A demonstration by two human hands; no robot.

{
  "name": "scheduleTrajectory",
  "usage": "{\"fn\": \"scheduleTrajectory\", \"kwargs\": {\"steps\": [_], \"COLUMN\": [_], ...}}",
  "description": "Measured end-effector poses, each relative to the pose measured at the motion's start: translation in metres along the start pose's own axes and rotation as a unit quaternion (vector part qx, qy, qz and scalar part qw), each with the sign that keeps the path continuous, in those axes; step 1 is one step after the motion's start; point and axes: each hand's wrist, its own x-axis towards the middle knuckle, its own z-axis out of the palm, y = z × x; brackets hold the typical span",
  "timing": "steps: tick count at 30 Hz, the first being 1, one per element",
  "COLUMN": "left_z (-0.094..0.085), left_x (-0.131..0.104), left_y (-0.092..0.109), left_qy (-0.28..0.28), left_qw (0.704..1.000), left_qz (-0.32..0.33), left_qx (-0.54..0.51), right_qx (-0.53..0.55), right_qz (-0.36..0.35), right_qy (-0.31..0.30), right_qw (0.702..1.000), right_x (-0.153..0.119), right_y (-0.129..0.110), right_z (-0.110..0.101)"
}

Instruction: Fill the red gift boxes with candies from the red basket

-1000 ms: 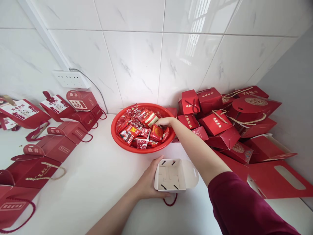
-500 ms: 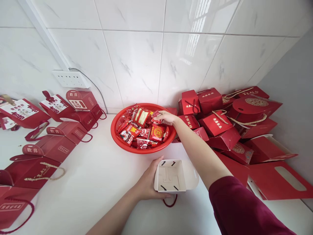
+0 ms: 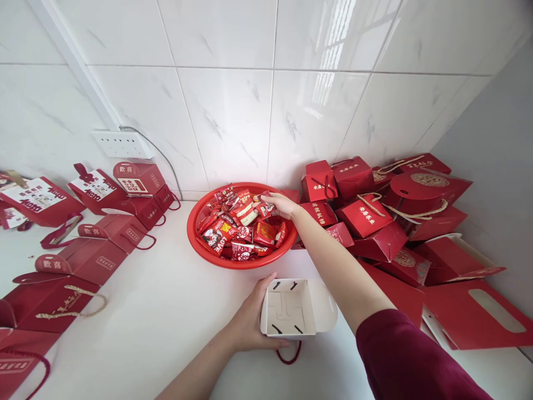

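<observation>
Box (image 3: pixel 291 314), open side up, on the near middle of the table (image 3: pixel 154 322). Left hand (image 3: pixel 250 316) curled round its left side, thumb at far edge, fingers at near edge. Right hand (image 3: pixel 283 205) pinches a red candy packet (image 3: pixel 265 208) over the far right part of the basket (image 3: pixel 239 263). From that hand, box lies near, slightly right; left hand is closer, touching. Mouth roughly square; flap (image 3: pixel 326 308) points right, beside right forearm.

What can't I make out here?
All in the head view:
Floor of the red basket: buried under wrapped packets.
Some fingers of the left hand: hidden by the open box.
Nearest box at left: cut off by left edge.
Print on the red packet at the right hand: too small.
</observation>
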Motion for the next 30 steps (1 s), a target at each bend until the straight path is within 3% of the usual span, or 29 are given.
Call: {"fn": "scheduleTrajectory", "kwargs": {"steps": [10,15,21,26,30], "left_z": [0.0,0.001,0.003,0.005,0.006], "left_x": [0.001,0.003,0.004,0.005,0.009], "left_y": [0.004,0.005,0.009,0.009,0.01], "left_qy": [0.001,0.006,0.011,0.014,0.019], "left_qw": [1.0,1.0,1.0,1.0,0.998], "left_qz": [0.0,0.013,0.017,0.017,0.058], "left_qx": [0.0,0.005,-0.01,-0.015,-0.031], "right_qx": [0.013,-0.003,-0.027,-0.043,-0.089], "right_qz": [-0.061,-0.07,-0.068,-0.067,-0.059], "right_qy": [0.074,0.085,0.049,0.03,0.004], "right_qw": [0.995,0.994,0.996,0.996,0.994], "right_x": [0.005,-0.014,-0.079,-0.152,-0.207], "right_y": [0.002,-0.011,-0.027,-0.024,-0.019], "right_z": [-0.002,0.013,0.042,0.068,0.084]}}
